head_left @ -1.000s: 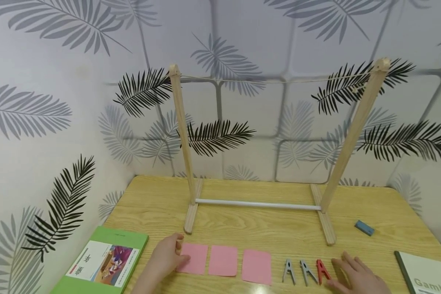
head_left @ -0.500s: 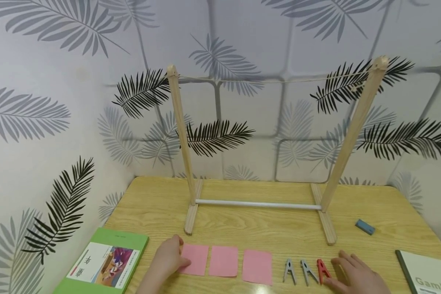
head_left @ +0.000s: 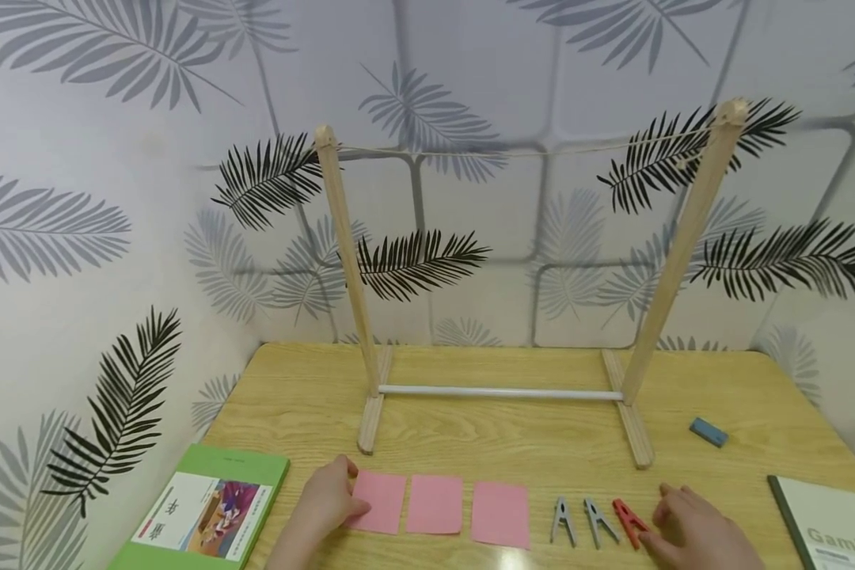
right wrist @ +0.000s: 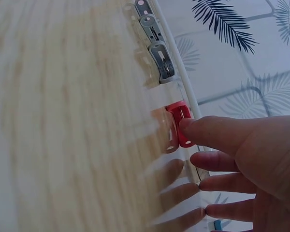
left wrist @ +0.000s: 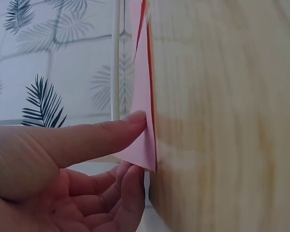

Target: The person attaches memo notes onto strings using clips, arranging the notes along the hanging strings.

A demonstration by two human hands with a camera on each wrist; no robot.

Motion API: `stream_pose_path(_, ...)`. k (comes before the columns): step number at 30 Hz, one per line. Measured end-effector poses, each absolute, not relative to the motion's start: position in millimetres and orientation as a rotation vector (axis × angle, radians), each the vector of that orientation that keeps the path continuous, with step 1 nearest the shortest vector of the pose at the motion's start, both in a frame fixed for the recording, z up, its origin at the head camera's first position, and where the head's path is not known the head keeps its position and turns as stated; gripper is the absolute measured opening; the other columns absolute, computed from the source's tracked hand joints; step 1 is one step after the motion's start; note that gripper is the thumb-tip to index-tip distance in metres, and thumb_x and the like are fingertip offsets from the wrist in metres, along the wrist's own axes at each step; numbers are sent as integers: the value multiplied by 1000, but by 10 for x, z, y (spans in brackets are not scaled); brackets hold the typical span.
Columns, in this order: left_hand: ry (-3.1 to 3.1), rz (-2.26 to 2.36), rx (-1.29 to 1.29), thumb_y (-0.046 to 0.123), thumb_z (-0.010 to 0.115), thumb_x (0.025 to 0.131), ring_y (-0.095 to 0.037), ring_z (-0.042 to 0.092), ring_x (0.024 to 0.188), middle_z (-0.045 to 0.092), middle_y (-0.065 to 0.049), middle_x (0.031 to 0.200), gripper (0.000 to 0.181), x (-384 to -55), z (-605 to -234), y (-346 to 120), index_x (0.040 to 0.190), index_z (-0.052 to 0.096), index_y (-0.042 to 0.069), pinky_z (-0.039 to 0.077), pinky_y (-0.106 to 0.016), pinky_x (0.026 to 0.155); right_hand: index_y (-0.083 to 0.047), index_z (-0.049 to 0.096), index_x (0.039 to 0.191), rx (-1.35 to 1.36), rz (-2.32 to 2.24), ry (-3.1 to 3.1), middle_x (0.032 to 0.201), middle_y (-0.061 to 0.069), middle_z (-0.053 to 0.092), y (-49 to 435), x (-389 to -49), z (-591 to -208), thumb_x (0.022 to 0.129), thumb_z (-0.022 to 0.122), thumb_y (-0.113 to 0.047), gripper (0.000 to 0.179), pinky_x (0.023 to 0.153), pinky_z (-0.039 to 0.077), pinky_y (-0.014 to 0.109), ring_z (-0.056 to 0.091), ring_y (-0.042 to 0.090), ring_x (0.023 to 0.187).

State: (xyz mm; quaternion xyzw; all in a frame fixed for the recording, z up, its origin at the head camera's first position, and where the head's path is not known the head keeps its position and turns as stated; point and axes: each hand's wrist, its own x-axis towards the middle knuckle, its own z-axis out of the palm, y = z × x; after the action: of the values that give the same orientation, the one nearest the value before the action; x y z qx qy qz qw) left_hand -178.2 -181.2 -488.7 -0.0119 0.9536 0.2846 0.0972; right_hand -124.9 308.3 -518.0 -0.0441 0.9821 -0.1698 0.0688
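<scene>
One red clothespin [right wrist: 176, 119] against right fingers [right wrist: 217, 131]

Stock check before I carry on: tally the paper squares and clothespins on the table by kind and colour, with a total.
Pink paper squares: 3
Gray clothespins: 2
Red clothespin: 1
Total: 6

Passable ahead, between left grip [head_left: 322, 503] and right grip [head_left: 700, 529], over bare table [head_left: 499, 439] to the white bar [head_left: 499, 392]. Blocked left of the left grip by a green book [head_left: 207, 507], right of the right grip by a pale book [head_left: 837, 522].
</scene>
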Motion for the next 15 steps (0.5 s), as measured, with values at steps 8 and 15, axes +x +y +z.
stream_pose_path(8, 2815, 904, -4, 3, 79, 77, -16, 51, 68, 57, -3, 76, 35, -1754, -4868, -1854, 106, 60, -2, 44, -29, 61, -22, 60, 81, -115, -522, 2921, 130, 35, 57, 3093, -1274, -5159, 82, 77, -44, 28, 89, 48, 65, 48, 59, 121)
stream_pose_path(15, 2811, 924, 29, 1, 76, 80, -15, 51, 66, 58, -3, 75, 29, -1747, -4854, -1885, 105, 61, -1, 43, -27, 59, -23, 59, 78, -143, -526, 2932, 130, 32, 59, 3091, -1257, -5161, 83, 77, -40, 26, 89, 49, 63, 49, 58, 121)
